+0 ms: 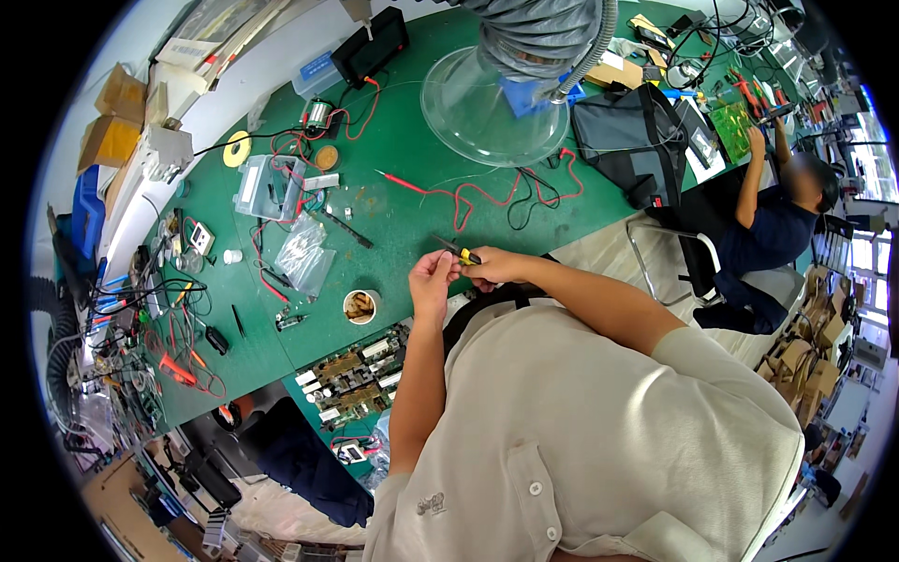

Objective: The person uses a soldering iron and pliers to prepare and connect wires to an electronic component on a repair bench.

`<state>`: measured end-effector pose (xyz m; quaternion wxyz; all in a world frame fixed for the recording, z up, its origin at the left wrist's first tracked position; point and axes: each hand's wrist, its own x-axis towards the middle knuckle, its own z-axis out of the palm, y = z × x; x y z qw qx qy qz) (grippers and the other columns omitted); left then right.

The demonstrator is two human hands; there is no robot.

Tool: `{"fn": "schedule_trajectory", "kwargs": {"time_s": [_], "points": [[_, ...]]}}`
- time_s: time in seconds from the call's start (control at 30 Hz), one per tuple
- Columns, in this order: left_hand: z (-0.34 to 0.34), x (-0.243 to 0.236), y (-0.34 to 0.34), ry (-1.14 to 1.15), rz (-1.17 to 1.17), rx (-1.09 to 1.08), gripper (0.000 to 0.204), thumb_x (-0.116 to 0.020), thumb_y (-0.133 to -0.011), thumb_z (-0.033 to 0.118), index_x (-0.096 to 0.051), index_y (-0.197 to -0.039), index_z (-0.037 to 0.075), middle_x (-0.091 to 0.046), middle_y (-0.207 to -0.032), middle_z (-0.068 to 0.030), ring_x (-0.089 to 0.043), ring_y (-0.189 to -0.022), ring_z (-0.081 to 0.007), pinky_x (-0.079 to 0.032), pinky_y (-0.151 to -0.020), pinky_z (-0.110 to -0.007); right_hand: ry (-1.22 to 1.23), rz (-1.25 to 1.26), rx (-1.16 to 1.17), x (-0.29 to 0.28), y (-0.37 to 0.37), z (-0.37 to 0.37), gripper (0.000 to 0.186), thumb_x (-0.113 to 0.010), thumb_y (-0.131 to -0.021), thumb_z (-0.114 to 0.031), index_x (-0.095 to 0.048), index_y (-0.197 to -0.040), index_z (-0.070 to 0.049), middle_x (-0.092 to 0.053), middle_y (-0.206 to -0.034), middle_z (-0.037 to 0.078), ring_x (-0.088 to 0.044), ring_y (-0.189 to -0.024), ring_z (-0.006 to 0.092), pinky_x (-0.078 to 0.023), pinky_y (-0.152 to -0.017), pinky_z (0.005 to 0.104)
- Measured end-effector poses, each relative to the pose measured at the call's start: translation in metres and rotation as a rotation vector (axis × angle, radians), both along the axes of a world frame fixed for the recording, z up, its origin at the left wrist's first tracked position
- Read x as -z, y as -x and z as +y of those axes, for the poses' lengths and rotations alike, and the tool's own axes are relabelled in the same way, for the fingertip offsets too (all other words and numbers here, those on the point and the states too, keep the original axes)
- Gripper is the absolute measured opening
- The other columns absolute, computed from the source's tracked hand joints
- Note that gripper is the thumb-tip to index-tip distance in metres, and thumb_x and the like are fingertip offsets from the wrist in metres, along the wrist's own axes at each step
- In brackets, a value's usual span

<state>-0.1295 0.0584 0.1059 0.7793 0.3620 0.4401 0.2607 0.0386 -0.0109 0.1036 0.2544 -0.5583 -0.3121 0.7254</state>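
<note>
At the table's near edge, close to my body, my two hands meet. My right hand is closed around a pair of small pliers with yellow and black handles; their dark jaws point up and left, over the green table. Right beside the pliers, my left hand is closed in a pinch. Whatever lies between its fingertips is too small to make out. To the left of that hand stands a white cup with brown pieces inside.
A clear fume hood hangs over the table. Red and black test leads lie beyond my hands. Left are a clear bag and a plastic box; circuit boards lie near my left arm. Another person handles a green board at right.
</note>
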Motion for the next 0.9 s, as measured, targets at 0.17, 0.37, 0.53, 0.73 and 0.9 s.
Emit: {"fn": "schedule_trajectory", "kwargs": {"time_s": [0.17,0.37,0.53,0.73,0.9], "points": [[-0.001,-0.006,-0.001,-0.045,0.021,0.046,0.015,-0.063,-0.093,0.011,-0.065,-0.100,-0.003,-0.069,-0.086,-0.0078,-0.063,-0.070,-0.0110,-0.051,-0.063,-0.022,-0.192,-0.089,-0.047,0.004,-0.002,-0.004,0.028,-0.055,-0.094,-0.029,-0.062,-0.094,-0.002,-0.069,-0.079,0.009,-0.064,-0.069,0.0201,-0.049,-0.063,0.0360],[-0.003,-0.007,0.003,-0.069,0.002,0.049,0.016,-0.063,-0.093,0.011,-0.066,-0.100,-0.003,-0.070,-0.087,-0.0083,-0.063,-0.070,-0.0109,-0.051,-0.062,-0.022,-0.285,-0.467,-0.239,-0.013,-0.007,-0.001,0.033,-0.059,-0.089,-0.034,-0.064,-0.081,-0.003,-0.068,-0.075,0.013,-0.067,-0.073,0.0275,-0.051,-0.067,0.0398],[-0.002,-0.010,0.005,-0.075,0.027,0.051,0.016,-0.063,-0.093,0.012,-0.066,-0.100,-0.003,-0.070,-0.086,-0.0083,-0.063,-0.070,-0.0113,-0.051,-0.062,-0.023,-0.169,-0.470,-0.240,-0.018,-0.002,0.003,0.029,-0.062,-0.087,-0.028,-0.061,-0.080,0.000,-0.066,-0.072,0.015,-0.067,-0.070,0.0294,-0.050,-0.065,0.0441],[-0.004,-0.008,0.003,-0.096,0.046,0.048,0.016,-0.063,-0.093,0.012,-0.066,-0.100,-0.002,-0.069,-0.085,-0.0083,-0.063,-0.069,-0.0121,-0.051,-0.062,-0.023,-0.148,-0.458,-0.235,-0.003,0.000,-0.001,0.021,-0.059,-0.091,-0.022,-0.056,-0.089,-0.001,-0.061,-0.069,0.009,-0.059,-0.063,0.0191,-0.047,-0.058,0.0356],[-0.004,-0.009,0.003,-0.086,0.036,0.027,0.016,-0.062,-0.094,0.012,-0.066,-0.099,-0.002,-0.069,-0.085,-0.0083,-0.063,-0.069,-0.0120,-0.051,-0.062,-0.024,-0.124,-0.230,-0.084,-0.015,0.004,-0.003,0.016,-0.055,-0.093,-0.019,-0.054,-0.099,-0.004,-0.057,-0.073,0.004,-0.055,-0.065,0.0138,-0.046,-0.058,0.0318]]}}
